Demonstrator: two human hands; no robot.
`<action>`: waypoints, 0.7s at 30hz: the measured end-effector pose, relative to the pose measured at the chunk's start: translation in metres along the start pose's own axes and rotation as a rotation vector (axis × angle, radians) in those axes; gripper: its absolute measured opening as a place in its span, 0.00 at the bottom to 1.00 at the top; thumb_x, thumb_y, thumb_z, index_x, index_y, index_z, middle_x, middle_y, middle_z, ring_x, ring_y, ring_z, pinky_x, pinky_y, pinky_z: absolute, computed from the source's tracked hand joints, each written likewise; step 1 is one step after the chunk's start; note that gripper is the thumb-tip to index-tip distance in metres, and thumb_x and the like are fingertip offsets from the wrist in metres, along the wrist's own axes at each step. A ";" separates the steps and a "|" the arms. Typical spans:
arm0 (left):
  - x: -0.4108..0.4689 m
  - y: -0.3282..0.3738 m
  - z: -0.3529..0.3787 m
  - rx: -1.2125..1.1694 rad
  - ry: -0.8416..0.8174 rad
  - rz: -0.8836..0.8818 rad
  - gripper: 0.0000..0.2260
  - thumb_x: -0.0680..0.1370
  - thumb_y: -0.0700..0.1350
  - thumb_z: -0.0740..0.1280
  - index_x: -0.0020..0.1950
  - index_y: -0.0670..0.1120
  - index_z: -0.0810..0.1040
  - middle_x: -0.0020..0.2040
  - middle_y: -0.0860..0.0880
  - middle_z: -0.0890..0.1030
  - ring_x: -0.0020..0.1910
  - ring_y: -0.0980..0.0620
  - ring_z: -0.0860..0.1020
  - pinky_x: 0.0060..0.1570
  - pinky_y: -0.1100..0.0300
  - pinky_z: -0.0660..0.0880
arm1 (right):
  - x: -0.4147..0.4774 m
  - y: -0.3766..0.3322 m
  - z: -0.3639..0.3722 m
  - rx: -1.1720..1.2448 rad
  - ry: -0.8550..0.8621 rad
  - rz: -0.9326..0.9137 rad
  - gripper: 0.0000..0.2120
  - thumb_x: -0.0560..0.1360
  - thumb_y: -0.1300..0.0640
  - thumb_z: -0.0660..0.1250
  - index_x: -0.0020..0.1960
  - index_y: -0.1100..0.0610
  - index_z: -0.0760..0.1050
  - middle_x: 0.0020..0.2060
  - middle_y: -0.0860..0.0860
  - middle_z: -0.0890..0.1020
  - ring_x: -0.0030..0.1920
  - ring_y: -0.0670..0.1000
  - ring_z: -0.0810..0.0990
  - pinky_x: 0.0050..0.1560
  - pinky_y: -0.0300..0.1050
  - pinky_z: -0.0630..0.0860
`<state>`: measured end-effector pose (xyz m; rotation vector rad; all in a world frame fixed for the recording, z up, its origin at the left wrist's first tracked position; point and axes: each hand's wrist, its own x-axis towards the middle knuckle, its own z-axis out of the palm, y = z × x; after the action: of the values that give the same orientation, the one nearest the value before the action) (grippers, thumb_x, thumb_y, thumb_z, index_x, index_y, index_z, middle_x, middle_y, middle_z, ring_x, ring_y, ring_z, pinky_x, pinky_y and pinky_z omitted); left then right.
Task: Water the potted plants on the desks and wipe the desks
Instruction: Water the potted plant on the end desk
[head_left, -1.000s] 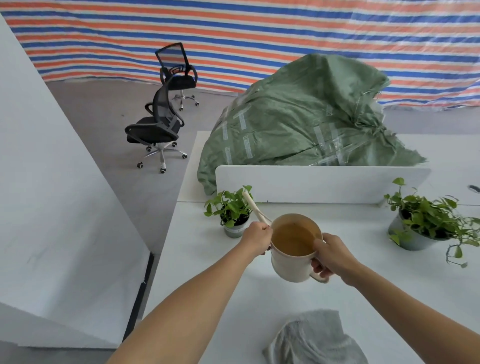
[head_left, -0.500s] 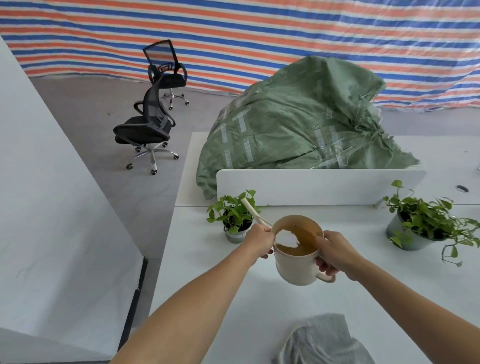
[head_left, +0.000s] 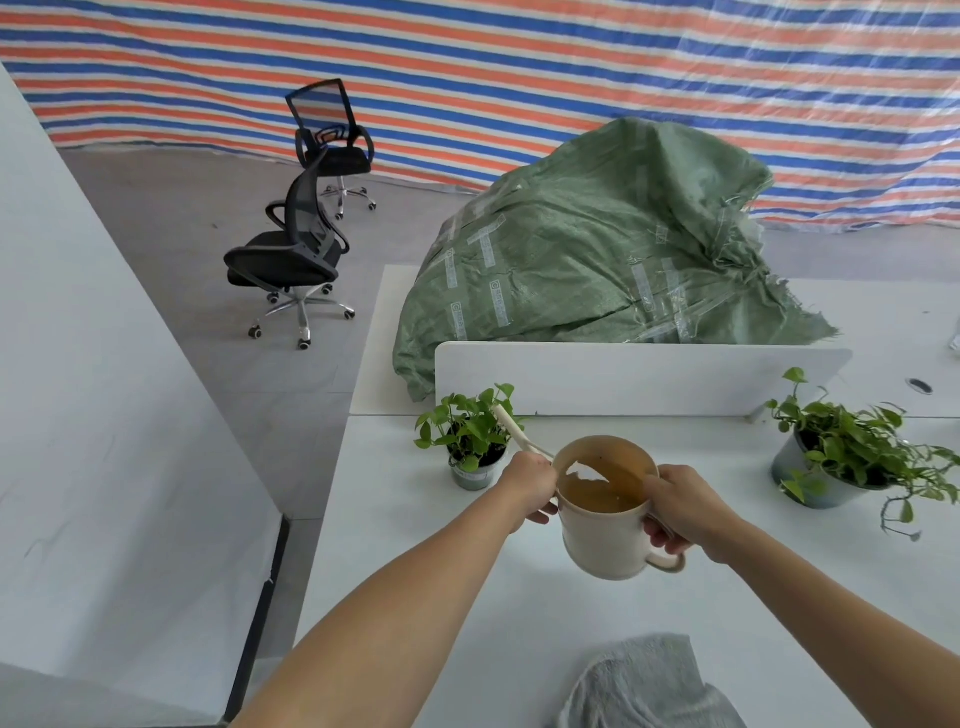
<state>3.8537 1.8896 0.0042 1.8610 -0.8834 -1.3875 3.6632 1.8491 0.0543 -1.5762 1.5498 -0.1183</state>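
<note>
I hold a cream watering can over the white desk. It is tilted to the left and holds brownish water. My right hand grips its handle and rim. My left hand holds the base of its thin spout, whose tip reaches into the leaves of the small potted plant. A larger potted plant with trailing stems stands at the desk's right. A grey cloth lies crumpled at the near edge.
A white divider panel runs behind the plants. A big green woven sack lies on the far desk. Two black office chairs stand on the grey floor to the left. A white slanted panel fills the left.
The can has tipped further to the left toward the small plant, and the water inside has shifted. My view has dropped slightly.
</note>
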 end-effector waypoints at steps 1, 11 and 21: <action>0.000 0.002 0.000 -0.002 0.001 0.001 0.14 0.82 0.44 0.56 0.63 0.41 0.76 0.51 0.43 0.81 0.37 0.49 0.81 0.37 0.56 0.80 | 0.000 -0.002 -0.001 0.001 0.003 -0.003 0.12 0.79 0.61 0.54 0.47 0.65 0.75 0.27 0.57 0.78 0.26 0.56 0.75 0.27 0.43 0.72; -0.005 0.006 -0.010 -0.023 0.031 0.021 0.12 0.81 0.42 0.59 0.60 0.41 0.77 0.47 0.44 0.81 0.37 0.51 0.81 0.38 0.57 0.80 | 0.000 -0.007 -0.002 0.015 -0.011 -0.033 0.13 0.80 0.60 0.54 0.49 0.65 0.75 0.29 0.58 0.79 0.27 0.56 0.76 0.29 0.45 0.73; -0.008 -0.005 -0.002 -0.043 0.031 0.001 0.11 0.79 0.43 0.62 0.57 0.40 0.79 0.45 0.45 0.81 0.37 0.50 0.80 0.41 0.55 0.80 | -0.006 0.003 0.000 0.001 -0.038 -0.032 0.13 0.80 0.61 0.53 0.48 0.64 0.75 0.28 0.58 0.78 0.28 0.56 0.76 0.29 0.45 0.72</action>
<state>3.8547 1.8993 0.0054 1.8451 -0.8329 -1.3625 3.6594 1.8545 0.0550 -1.5940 1.4957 -0.1067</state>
